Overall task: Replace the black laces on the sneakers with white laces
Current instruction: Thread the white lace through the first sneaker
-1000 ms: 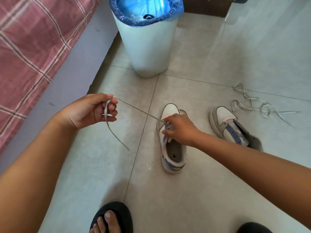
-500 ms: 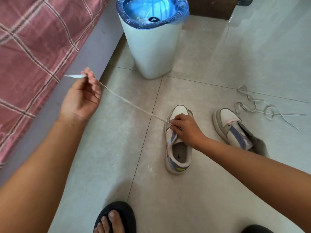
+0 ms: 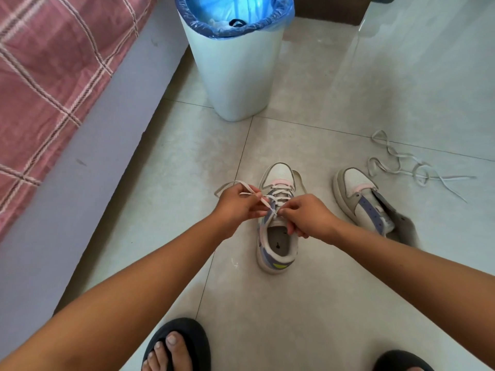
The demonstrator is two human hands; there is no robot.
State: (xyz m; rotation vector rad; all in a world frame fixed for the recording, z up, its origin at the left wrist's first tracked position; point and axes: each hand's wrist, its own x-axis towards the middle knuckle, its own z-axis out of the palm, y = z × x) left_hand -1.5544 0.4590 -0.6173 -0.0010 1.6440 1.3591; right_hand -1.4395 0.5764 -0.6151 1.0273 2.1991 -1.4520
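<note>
**Two hands lacing the near sneaker**

Two black slippers at the bottom edge: left slipper [image 3: 179, 344] w/ toes showing, right slipper [image 3: 401, 361] only partly in frame. Both stand on the pale tiled floor [image 3: 308, 303].

Further out, center: near sneaker [image 3: 277, 236], upright on its sole, toe pointing away, opening toward the person. White lace [image 3: 250, 192] is threaded thru the front eyelets, a few crossings visible.

Left hand [image 3: 237, 207] is at the sneaker's left side, grip clamped on the white lace w/ thumb and fingers; a loop of lace arcs out past the hand to the left, the end runs to the eyelets. Right hand [image 3: 305, 218] is over the sneaker's tongue area, fingers curled, pinching at the eyelet row; whether it pinches lace or upper, can't tell. Hands nearly touching each other.

Right of that, well apart: 2nd sneaker [image 3: 364, 202], unlaced, tongue flopped open, tilted toward its side. Beyond it a loose lace [image 3: 401, 167] lies tangled on the floor, light-colored.

Far center: white bin [image 3: 235, 73] w/ blue liner [image 3: 276, 14], some stuff inside. Left side: bed w/ pink plaid sheet [image 3: 51, 65] over a gray bed base [image 3: 88, 162].
</note>
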